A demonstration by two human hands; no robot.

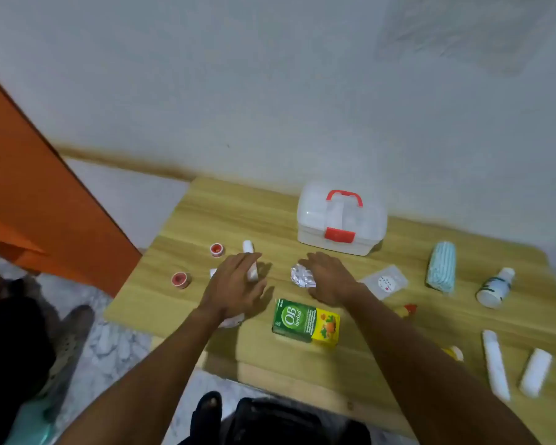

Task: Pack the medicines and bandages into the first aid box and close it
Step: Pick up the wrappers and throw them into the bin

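Note:
The white first aid box (341, 220) with a red handle and red latch stands shut at the back of the wooden table (206, 213). My left hand (235, 284) hovers flat with fingers apart over a white bandage roll (250, 261). My right hand (329, 277) is spread beside a silver blister pack (300, 276). A green and yellow OB herbal carton (305, 321) lies in front of both hands. Two red-cored tape rolls (216, 249) (180, 280) sit to the left.
To the right lie a small plastic pouch (384, 281), a striped blue-white roll (442, 266), a white bottle (495, 287), a white tube (495, 364) and another white roll (536, 370). An orange panel (29, 187) stands at the left. The wall is close behind the table.

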